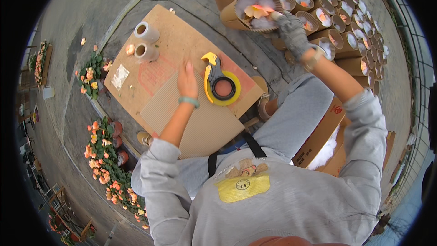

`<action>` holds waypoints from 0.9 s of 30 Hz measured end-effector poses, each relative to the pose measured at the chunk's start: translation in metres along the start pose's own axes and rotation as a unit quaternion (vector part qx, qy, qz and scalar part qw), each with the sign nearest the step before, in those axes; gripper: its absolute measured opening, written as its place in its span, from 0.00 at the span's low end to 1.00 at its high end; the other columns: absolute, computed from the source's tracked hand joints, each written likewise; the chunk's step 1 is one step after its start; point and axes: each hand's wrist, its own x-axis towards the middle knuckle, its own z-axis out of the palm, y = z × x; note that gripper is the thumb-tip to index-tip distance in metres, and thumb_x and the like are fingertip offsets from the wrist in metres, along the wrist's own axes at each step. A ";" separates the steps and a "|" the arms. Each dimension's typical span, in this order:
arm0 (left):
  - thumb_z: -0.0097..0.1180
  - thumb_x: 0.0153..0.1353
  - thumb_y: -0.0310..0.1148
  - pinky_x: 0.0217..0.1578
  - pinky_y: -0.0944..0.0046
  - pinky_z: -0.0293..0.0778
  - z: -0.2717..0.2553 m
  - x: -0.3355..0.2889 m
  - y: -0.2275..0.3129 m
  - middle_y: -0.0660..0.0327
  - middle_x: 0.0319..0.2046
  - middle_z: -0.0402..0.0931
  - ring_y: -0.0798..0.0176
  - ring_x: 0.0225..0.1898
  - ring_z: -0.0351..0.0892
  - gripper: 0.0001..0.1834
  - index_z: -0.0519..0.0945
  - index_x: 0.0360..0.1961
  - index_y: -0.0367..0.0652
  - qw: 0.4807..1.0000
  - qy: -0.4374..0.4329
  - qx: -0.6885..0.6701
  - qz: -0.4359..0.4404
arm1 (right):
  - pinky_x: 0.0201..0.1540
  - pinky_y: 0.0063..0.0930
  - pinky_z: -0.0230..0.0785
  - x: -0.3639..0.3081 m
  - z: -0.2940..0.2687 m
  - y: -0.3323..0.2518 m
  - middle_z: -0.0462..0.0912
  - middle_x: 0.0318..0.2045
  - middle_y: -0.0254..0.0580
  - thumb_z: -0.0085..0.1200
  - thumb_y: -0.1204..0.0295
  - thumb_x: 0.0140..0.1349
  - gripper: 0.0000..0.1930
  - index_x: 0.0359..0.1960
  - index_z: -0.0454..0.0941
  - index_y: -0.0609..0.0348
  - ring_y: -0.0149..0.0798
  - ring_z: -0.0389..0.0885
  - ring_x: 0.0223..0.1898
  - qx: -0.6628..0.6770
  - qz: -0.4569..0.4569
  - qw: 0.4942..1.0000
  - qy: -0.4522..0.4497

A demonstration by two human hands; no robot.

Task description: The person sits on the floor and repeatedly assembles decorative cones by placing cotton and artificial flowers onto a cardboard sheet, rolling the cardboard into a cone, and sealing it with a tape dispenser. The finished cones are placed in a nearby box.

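Observation:
My right hand, in a grey glove, grips the rim of a corrugated cardboard tube at the upper middle. The tube tilts toward me, and inside its mouth a peach-coloured flower sits among white stuffing. My left hand is bare, its fingers stretched out and slightly blurred, over a sheet of corrugated cardboard. Whether the palm touches the sheet I cannot tell. Just right of that hand, a yellow-and-black tape dispenser with a roll of yellowish tape lies on the flat cardboard table top.
Two rolls of clear film and a loose bloom are on the table's far left. Many stuffed cardboard tubes crowd the upper right. Potted peach-flowered plants line the left. An open carton with white stuffing lies beside my leg.

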 end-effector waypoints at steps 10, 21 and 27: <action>0.52 0.54 0.39 0.65 0.45 0.39 -0.038 -0.082 -0.121 0.52 0.67 0.49 0.50 0.69 0.44 0.38 0.55 0.65 0.38 0.886 -0.033 0.448 0.112 | 0.42 0.54 0.75 0.165 0.144 0.286 0.68 0.51 0.59 0.41 0.67 0.65 0.22 0.57 0.59 0.64 0.67 0.77 0.41 0.046 0.236 0.967 -0.079; 0.51 0.55 0.41 0.65 0.46 0.40 -0.039 -0.078 -0.118 0.53 0.67 0.50 0.51 0.68 0.46 0.37 0.56 0.65 0.40 0.884 -0.014 0.447 0.135 | 0.41 0.40 0.72 0.131 0.083 0.133 0.78 0.39 0.56 0.62 0.60 0.49 0.30 0.50 0.64 0.63 0.53 0.79 0.43 -0.212 0.138 0.964 -0.083; 0.48 0.59 0.42 0.64 0.45 0.44 -0.040 -0.070 -0.134 0.52 0.67 0.49 0.49 0.68 0.46 0.35 0.55 0.65 0.41 0.849 -0.016 0.506 0.154 | 0.20 0.23 0.69 -0.008 -0.111 0.120 0.73 0.24 0.35 0.46 0.71 0.64 0.11 0.47 0.68 0.53 0.29 0.72 0.20 0.414 0.179 0.873 0.185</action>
